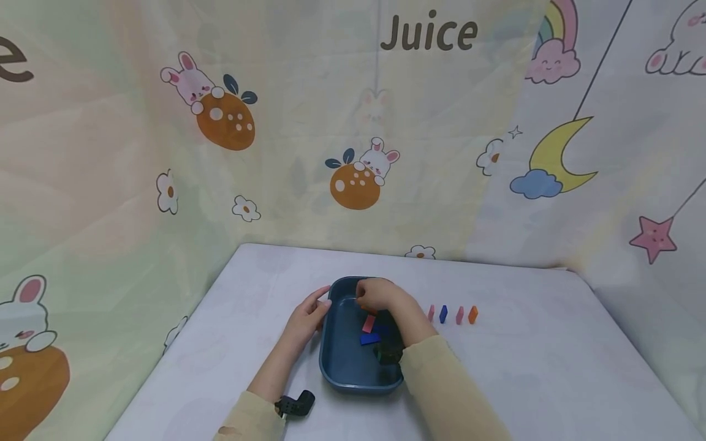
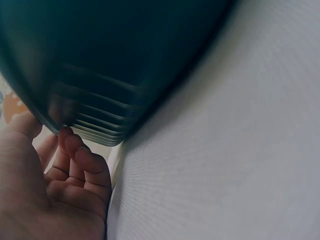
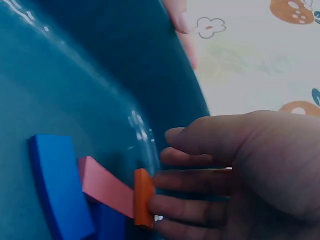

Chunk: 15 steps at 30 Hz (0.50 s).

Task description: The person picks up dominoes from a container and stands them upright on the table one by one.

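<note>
Head view: a dark blue tray [image 1: 337, 367] sits on the pale bench [image 1: 551, 380] in front of a cartoon-printed curtain [image 1: 110, 153]. The left hand [image 1: 306, 318] rests against the tray's far-left rim, fingers fairly straight, steadying it and clutching nothing. The right hand [image 1: 380, 296] reaches into the far end of the tray. Inside lie a pink block [image 1: 369, 323] and a blue block [image 1: 370, 338]. To the right of the tray, a row of four small blocks [image 1: 451, 315] stands on the bench, pink, blue, pink and orange from left to right. Left wrist view: the left hand [image 2: 60, 190] has its fingertips touching the ribbed outer wall of the tray [image 2: 100, 65]; the fingers bend loosely but close round nothing, so the grip is released. Right wrist view: the right hand [image 3: 235, 175] pinches an orange block [image 3: 143, 197] at its fingertips, low inside the tray [image 3: 75, 75], just beside the pink block [image 3: 102, 185] and the blue block [image 3: 56, 185], which lean on each other; whether the orange block touches the pink one I cannot tell. The step in hand looks like handling a block at the tray floor. By my judgement, the next move calls for a steady pinch and a clean vertical path, since the neighbouring blocks sit close enough to be knocked.
</note>
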Each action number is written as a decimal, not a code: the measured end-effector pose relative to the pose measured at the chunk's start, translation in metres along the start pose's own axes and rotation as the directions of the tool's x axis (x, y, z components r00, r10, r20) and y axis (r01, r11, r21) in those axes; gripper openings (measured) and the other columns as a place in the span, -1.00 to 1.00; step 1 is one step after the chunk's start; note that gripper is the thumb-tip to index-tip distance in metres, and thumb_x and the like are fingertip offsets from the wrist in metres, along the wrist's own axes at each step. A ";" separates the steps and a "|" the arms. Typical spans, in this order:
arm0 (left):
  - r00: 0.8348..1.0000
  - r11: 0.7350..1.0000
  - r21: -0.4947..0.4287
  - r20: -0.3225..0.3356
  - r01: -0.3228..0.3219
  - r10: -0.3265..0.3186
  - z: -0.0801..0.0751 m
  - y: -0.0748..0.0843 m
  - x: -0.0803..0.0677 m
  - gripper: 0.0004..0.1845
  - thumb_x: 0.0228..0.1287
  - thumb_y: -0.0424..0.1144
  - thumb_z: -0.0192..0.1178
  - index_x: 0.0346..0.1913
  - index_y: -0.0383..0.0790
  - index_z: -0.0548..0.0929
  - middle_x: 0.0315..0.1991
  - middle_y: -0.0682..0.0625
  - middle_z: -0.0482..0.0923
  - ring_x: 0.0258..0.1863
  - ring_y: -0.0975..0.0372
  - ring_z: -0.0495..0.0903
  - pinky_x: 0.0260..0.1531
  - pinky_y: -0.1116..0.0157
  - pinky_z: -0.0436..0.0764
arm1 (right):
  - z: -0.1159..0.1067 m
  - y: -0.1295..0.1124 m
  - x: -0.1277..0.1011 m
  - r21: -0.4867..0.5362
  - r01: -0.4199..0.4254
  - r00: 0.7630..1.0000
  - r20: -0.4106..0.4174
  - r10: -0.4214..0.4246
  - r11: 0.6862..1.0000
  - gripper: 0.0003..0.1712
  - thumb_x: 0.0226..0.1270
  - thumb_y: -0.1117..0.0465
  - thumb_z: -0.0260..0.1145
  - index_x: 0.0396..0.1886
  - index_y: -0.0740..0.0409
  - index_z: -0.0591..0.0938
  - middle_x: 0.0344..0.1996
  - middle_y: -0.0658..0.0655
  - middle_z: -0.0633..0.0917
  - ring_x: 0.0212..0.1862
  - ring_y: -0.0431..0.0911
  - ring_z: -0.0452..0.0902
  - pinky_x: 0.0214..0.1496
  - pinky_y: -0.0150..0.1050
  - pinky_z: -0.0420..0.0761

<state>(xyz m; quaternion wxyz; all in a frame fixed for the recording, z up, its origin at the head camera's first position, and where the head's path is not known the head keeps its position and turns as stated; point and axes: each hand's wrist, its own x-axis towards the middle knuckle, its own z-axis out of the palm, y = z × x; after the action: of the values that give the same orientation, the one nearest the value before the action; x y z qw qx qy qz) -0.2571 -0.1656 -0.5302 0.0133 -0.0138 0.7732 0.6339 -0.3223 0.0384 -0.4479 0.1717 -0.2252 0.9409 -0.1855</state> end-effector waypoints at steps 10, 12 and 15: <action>1.000 1.000 0.005 0.007 0.006 -0.006 -0.001 0.000 0.000 -0.50 0.39 0.13 0.15 0.35 0.25 0.45 -0.20 -0.08 0.59 -0.35 0.13 0.54 -0.31 0.27 0.56 | 0.019 0.010 0.003 0.155 0.108 0.994 -0.021 -0.106 0.982 -0.80 0.40 0.17 0.27 -0.04 0.03 0.68 -0.24 -0.03 0.70 -0.23 -0.13 0.57 0.02 -0.09 0.60; 1.000 1.000 0.001 0.007 0.006 -0.006 -0.001 0.000 0.001 -0.50 0.39 0.13 0.15 0.35 0.25 0.45 -0.20 -0.08 0.59 -0.35 0.13 0.54 -0.32 0.27 0.56 | 0.021 0.012 0.005 0.172 0.107 0.994 -0.049 -0.100 0.979 -0.81 0.37 0.18 0.29 -0.05 0.01 0.68 -0.21 -0.03 0.70 -0.22 -0.12 0.57 0.04 -0.08 0.60; 1.000 1.000 -0.005 0.007 0.006 -0.006 0.000 0.000 0.002 -0.49 0.38 0.13 0.16 0.35 0.23 0.45 -0.21 -0.08 0.59 -0.36 0.13 0.54 -0.33 0.27 0.55 | 0.024 0.016 0.006 0.187 0.101 0.993 -0.086 -0.087 0.977 -0.80 0.31 0.19 0.36 -0.07 0.01 0.68 -0.18 -0.02 0.71 -0.21 -0.12 0.57 0.05 -0.06 0.60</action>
<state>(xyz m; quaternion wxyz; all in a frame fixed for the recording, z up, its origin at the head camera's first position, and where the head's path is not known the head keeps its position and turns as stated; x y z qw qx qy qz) -0.2593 -0.1658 -0.5302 0.0181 -0.0139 0.7716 0.6357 -0.3237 0.0424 -0.4772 0.1472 -0.2446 0.9130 -0.2914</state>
